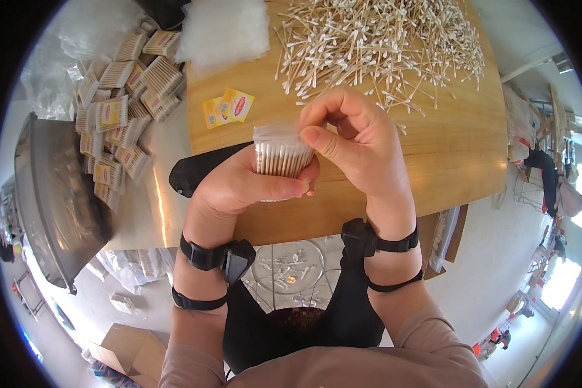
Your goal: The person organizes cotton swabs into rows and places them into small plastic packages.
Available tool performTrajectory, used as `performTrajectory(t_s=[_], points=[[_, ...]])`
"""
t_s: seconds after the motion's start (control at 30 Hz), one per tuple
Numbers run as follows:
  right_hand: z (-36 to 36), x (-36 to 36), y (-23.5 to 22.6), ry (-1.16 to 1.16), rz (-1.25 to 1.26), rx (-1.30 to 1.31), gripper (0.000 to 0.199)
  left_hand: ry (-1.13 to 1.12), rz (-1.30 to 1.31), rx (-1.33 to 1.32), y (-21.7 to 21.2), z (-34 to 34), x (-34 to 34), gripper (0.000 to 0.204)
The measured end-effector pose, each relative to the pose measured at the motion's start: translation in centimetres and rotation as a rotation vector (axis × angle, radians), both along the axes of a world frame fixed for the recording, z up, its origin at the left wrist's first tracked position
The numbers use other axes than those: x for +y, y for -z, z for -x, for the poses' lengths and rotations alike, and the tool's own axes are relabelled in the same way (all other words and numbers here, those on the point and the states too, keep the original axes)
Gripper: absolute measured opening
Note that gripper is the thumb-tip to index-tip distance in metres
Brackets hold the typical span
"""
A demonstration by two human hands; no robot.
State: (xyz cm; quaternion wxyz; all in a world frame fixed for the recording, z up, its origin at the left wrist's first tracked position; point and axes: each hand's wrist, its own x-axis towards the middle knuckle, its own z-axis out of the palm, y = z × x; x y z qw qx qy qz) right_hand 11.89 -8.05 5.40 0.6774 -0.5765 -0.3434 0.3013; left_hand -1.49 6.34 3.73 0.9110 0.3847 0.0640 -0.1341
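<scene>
cotton swabs, a tight bundle [281, 154] of them in a thin clear sleeve, sit at the centre of the frame, held upright between both hands just above the near edge of the wooden desk [459, 149]. the left hand [242, 187] is curled closed around the lower part of the bundle, thumb lying across the front; the right hand [359, 139] is bent over the top right corner, thumb and fingertips pinched on the edge of the sleeve. judging from this, the step in hand is settling the sticks into the sleeve and squaring them up; the next move would call for a steady grip below while the top of the film is drawn or folded shut, without letting the sticks slide out. across the top of the frame a wide heap of loose cotton swabs [381, 42] covers the far desk, with a stack of clear bags [223, 29] to its left and two small yellow labels [229, 108] lying below that. in the upper left, finished packs [126, 97] are piled on a pale surface beside a grey metal tray [55, 200]. a black flat object [194, 171] lies partly under the left wrist. nothing stands between the hands and the bundle; the loose heap lies well apart from them.
</scene>
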Motion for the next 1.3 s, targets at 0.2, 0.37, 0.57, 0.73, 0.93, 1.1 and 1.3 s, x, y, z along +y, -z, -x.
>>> performTrajectory(t_s=[0.2, 0.37, 0.57, 0.73, 0.93, 1.1, 1.3], points=[[-0.2, 0.1, -0.5, -0.067, 0.089, -0.114, 0.007, -0.006, -0.125, -0.034, -0.1, 0.1, 0.5, 0.021], [-0.2, 0.3, 0.2, 0.051, 0.142, -0.201, 0.003, -0.174, -0.378, 0.014, -0.5, -0.1, -0.3, 0.028], [0.4, 1.7, 1.3, 0.259, 0.055, -0.598, 0.010, -0.519, -0.682, -0.074, 1.8, -0.7, -1.1, 0.035], [0.5, 1.9, 1.7, 0.280, 0.090, -0.546, 0.012, -0.563, -0.747, -0.174, 1.8, -1.1, -0.9, 0.035], [0.8, 2.2, 1.4, 0.288, 0.031, -0.591, 0.012, -0.587, -0.873, -0.190, 1.0, -0.9, -0.1, 0.038], [1.2, 2.6, 1.8, 0.319, -0.012, -0.630, 0.009, -0.605, -1.086, -0.272, 1.2, -1.0, 0.5, 0.038], [1.7, 2.3, 1.8, 0.263, 0.099, -0.366, 0.010, -0.617, -1.055, -0.204, 1.1, -0.6, 0.1, 0.037]])
